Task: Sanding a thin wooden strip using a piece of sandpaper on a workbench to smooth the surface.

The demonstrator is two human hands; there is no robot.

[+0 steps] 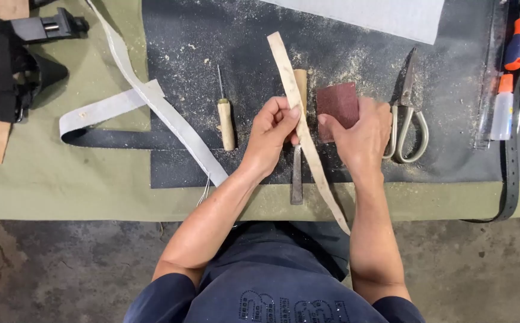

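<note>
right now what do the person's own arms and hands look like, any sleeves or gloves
Both hands are bare: no gloves, rings, watch or bracelets show on the left hand or the right hand. The forearms are uncovered too. Short dark navy sleeves end around the elbows, part of a navy top with a pattern of small shiny studs across the front.

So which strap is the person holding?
The tan strap, pinched in the left hand. The grey strap lies untouched on the table, off to the left.
</note>
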